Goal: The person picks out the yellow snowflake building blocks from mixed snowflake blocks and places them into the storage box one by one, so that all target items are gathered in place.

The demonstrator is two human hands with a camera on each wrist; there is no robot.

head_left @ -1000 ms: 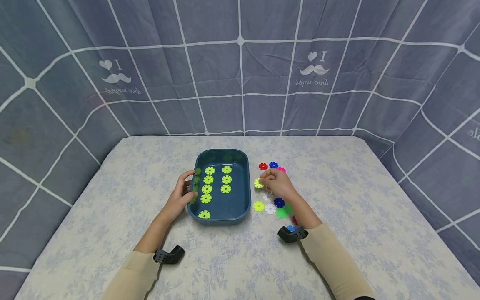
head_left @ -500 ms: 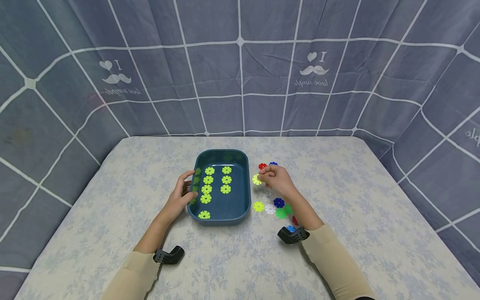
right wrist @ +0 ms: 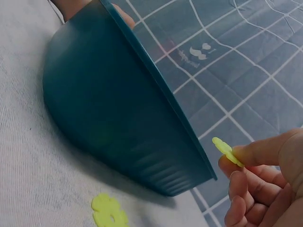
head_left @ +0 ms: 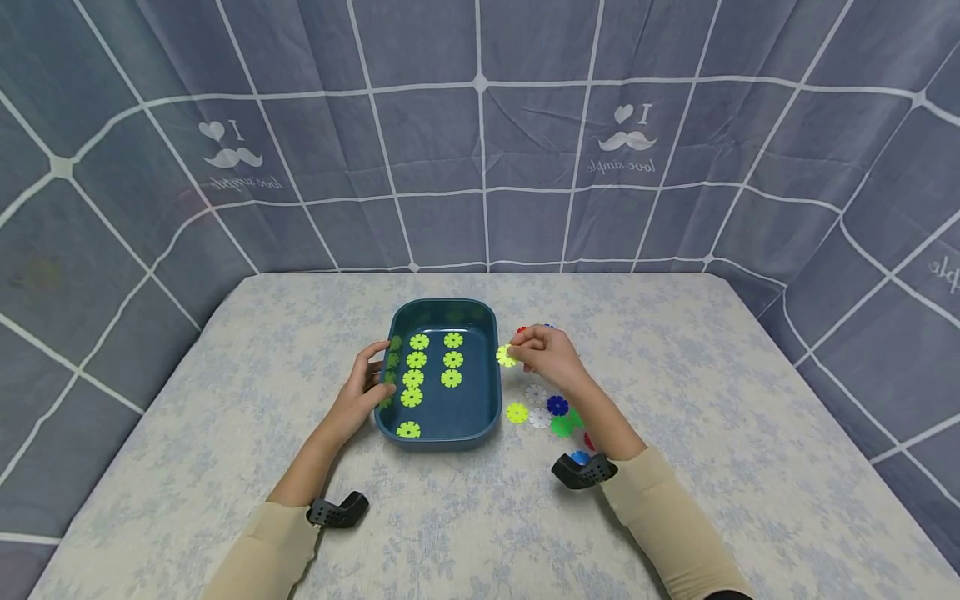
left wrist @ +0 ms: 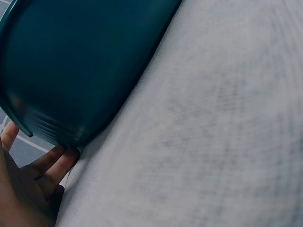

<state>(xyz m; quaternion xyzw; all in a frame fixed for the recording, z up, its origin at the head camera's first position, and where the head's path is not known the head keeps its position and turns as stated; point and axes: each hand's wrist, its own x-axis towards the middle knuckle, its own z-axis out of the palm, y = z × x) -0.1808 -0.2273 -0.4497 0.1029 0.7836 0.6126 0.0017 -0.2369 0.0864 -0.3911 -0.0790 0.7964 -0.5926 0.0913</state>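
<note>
A dark teal plastic bin stands on the table, with several yellow-green snowflake discs laid in two columns on its floor. My left hand holds the bin's left side, thumb over the rim and fingers against the outer wall, as the left wrist view shows. Just off the right rim, my right hand pinches one yellow-green snowflake disc between thumb and index finger. In the right wrist view this disc is raised to about rim height, tilted, while the other fingers curl below.
Right of the bin lie loose discs: a yellow-green one, white, dark blue, green and light blue. Red and blue ones behind the right hand are mostly hidden. A grey-blue checked curtain stands behind the table.
My right hand has lifted the yellow-green snowflake disc and carried it left and away from me, up to the bin's right rim. The left hand and bin have stayed put.
</note>
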